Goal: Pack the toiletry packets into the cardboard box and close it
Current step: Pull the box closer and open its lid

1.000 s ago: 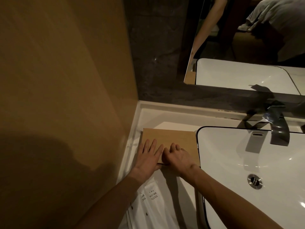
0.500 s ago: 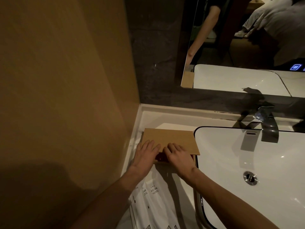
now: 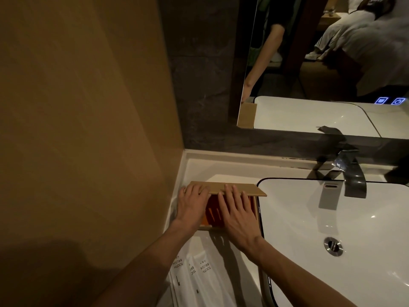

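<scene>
Cardboard box (image 3: 232, 189) lid raised, both hands' fingers (image 3: 228, 191) under its edge

Box interior (image 3: 213, 212) mostly covered by both hands; toothbrush packets (image 3: 199, 282) cut off at bottom edge.

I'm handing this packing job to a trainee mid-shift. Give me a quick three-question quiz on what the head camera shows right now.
1. True or false: the cardboard box is fully closed.
2. Where do the toothbrush packets lie? A) in the sink B) on the counter nearer the person than the box C) on top of the lid
3. Fill in: the box stands between the tan wall and the ____.

Key
1. False: the lid is raised under the fingers of the left hand and right hand, and the red-orange interior shows.
2. B
3. sink
</scene>
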`<state>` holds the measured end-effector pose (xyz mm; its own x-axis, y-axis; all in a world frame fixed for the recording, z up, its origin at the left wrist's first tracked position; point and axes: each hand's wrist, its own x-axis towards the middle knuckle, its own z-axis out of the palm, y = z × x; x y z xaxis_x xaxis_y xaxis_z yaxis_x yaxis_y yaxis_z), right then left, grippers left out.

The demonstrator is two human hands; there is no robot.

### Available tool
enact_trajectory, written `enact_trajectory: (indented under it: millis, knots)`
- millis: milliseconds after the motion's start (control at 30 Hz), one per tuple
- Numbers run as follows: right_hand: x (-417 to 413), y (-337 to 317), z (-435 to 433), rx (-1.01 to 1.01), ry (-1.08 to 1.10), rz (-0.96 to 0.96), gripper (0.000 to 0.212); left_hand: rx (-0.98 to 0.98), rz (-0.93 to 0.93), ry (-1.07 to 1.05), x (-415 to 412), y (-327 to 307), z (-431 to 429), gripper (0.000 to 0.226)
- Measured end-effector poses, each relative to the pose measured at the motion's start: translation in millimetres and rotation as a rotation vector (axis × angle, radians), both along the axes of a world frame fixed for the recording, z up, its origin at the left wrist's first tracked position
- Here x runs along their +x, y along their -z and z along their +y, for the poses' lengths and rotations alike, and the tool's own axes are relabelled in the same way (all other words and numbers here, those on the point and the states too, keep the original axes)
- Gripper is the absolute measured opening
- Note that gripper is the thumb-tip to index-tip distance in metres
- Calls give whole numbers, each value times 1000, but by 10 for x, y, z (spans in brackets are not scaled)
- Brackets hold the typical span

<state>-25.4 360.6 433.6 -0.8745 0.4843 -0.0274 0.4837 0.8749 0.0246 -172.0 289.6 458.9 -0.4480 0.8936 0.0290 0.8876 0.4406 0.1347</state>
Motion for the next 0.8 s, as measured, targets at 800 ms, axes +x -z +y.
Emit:
enact_trajectory:
  millis: [800]
  knots:
    - [-455,-523,689,22,-36,-15,104,-388,-168,41,189,526,-658,61]
